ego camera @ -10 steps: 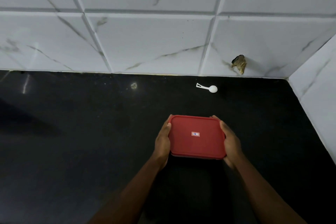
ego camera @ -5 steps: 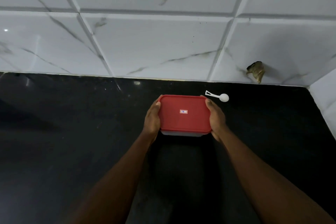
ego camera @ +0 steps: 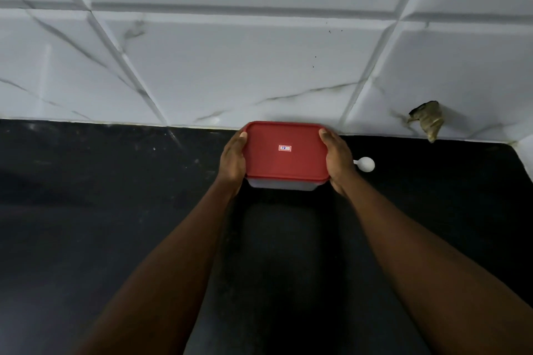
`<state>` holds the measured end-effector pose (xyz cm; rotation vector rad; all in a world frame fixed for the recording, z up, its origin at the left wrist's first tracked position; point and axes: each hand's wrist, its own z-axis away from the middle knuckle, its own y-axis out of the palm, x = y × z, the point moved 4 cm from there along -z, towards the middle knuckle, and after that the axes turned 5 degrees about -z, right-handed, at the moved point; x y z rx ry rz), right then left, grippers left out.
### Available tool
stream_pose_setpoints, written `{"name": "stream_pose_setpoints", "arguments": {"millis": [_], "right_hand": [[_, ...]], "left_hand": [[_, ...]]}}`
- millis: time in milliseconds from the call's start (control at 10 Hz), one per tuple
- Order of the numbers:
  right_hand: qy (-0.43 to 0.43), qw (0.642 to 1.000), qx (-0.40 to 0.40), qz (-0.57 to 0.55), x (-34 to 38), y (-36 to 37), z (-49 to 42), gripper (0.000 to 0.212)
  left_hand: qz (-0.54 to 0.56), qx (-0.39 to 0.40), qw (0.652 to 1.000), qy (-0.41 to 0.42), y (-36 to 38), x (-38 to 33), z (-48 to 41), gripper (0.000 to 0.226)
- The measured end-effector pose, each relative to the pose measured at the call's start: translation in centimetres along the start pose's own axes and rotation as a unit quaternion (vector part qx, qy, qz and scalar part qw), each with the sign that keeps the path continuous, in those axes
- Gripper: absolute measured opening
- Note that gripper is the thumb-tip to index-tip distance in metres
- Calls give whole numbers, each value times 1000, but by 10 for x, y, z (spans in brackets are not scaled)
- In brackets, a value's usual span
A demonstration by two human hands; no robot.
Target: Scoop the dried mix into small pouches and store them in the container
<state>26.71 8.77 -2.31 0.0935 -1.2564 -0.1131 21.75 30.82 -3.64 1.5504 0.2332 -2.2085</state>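
Observation:
A rectangular container (ego camera: 285, 164) with a red lid and a clear base stands at the back of the black counter, its far edge against the tiled wall. My left hand (ego camera: 233, 161) grips its left side and my right hand (ego camera: 337, 159) grips its right side, thumbs on the lid. The lid is on, so the contents are hidden. A small white scoop (ego camera: 365, 164) lies on the counter just right of my right hand, its handle hidden behind that hand.
The black counter (ego camera: 115, 196) runs left and right, with white marble-look wall tiles (ego camera: 230, 66) behind it. A broken hole in the tile (ego camera: 428, 119) sits at the right. A side wall (ego camera: 526, 153) closes the right end.
Both hands have pushed the red-lidded container away from me, from mid-counter to the back wall, past the white scoop, which now lies to its right.

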Motion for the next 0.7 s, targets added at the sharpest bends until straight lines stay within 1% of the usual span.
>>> {"name": "stream_pose_setpoints", "arguments": {"millis": [100, 300, 400, 500, 600, 700], "right_hand": [[-8, 1000, -7, 11, 3, 3, -12, 18], [-5, 1000, 6, 15, 1, 4, -26, 15], [-5, 999, 12, 32, 2, 4, -25, 16], [-6, 998, 1, 56, 7, 3, -23, 19], [-20, 995, -8, 98, 17, -2, -15, 29], [-43, 993, -18, 104, 29, -8, -5, 44]], "left_hand": [[-2, -5, 1000, 3, 4, -2, -13, 24], [-3, 2, 1000, 12, 6, -4, -15, 26], [-27, -5, 999, 18, 5, -10, -8, 24], [-70, 6, 997, 28, 4, -13, -7, 30], [-115, -18, 992, 49, -1, -23, 4, 41], [-146, -31, 985, 89, -4, -35, 14, 44]]}}
